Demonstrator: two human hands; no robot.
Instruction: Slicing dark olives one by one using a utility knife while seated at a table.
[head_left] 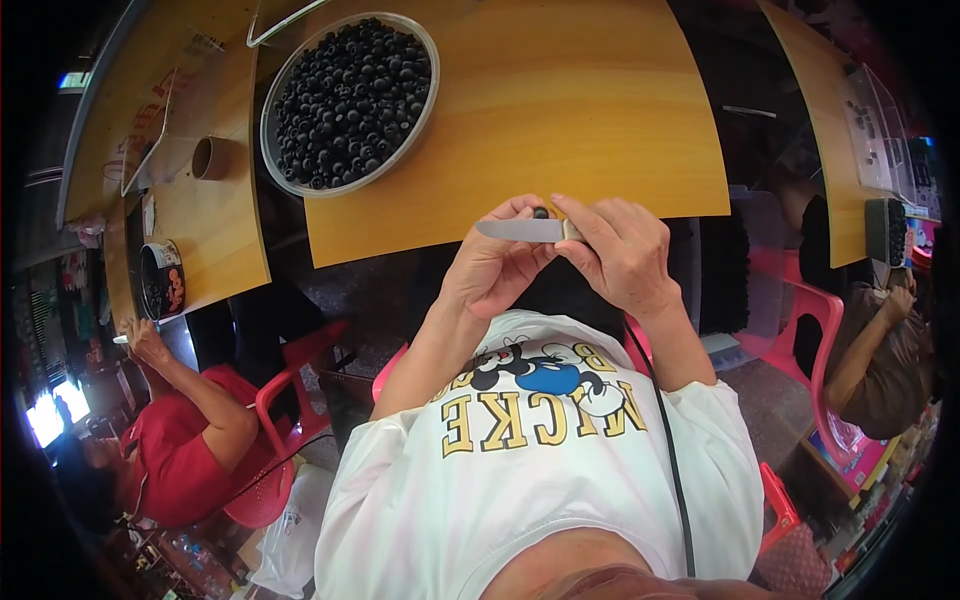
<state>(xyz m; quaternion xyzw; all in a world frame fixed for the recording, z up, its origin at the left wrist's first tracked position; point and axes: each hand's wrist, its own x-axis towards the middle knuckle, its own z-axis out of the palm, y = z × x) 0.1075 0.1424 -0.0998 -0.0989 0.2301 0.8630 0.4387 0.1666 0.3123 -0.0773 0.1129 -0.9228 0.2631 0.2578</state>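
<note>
My hands meet just past the near edge of the wooden table (560, 120). In my right hand (628, 258) is a small knife (518, 231), its pale handle mostly covered by the fingers and its blade pointing left across my left hand (488, 268). My left fingers pinch a small black round piece (540, 213) just behind the blade; much of it is hidden. Left of my hands, a clear round bowl (433, 70) stands on the table, heaped with similar black round pieces (350, 105), many with a hole or pale ring on top.
At the left, a person in red (195, 445) works at another table beside a brown cup (210, 158) and a dark tub (162, 280). Another person (870, 350) sits at the right near a dark-filled box (885, 230). Pink chairs (815, 330) stand on both sides.
</note>
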